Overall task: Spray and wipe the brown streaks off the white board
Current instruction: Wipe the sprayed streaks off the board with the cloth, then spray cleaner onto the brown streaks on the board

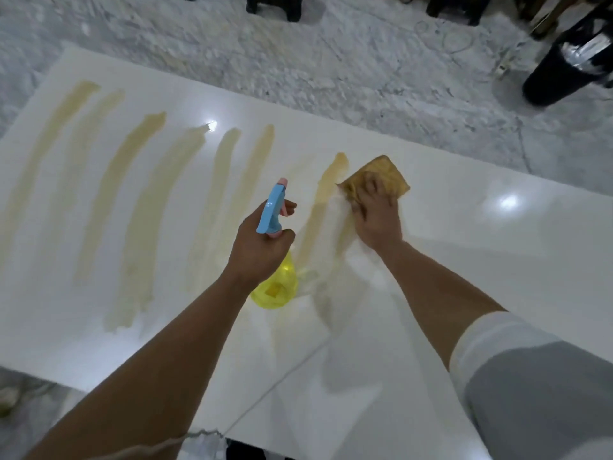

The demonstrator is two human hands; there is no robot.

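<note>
A long white board (497, 247) lies across a marble floor. Several brown streaks (132, 200) run across its left and middle parts. My left hand (262, 247) grips a spray bottle (275, 283) with a yellow body and a blue head with a pink tip, held above the board's middle. My right hand (376, 217) presses a stained yellow-brown cloth (388, 174) flat on the board, right beside the rightmost streak (326, 194). The board's surface near that hand looks smeared and wet.
Grey-white marble floor (331, 61) surrounds the board. A black cylinder with a shiny band (567, 61) stands at the far right. Dark furniture legs (275, 6) and loose cables (454, 38) lie beyond the board's far edge.
</note>
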